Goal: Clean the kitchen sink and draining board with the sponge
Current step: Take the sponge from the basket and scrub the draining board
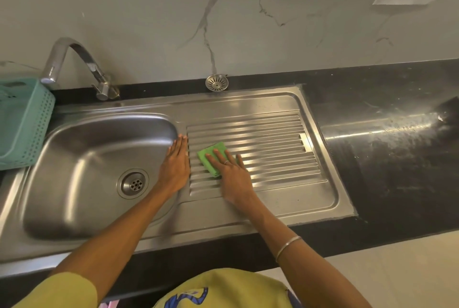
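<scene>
A stainless steel sink bowl with a round drain lies on the left, and its ribbed draining board stretches to the right. A green sponge lies flat on the left part of the ribs. My right hand presses down on the sponge with fingers spread, covering its near right half. My left hand rests flat, fingers together, on the steel strip between bowl and ribs, holding nothing.
A curved chrome tap stands behind the bowl. A teal perforated basket sits at the left edge. A loose metal strainer leans at the back wall. Black stone counter extends right of the draining board.
</scene>
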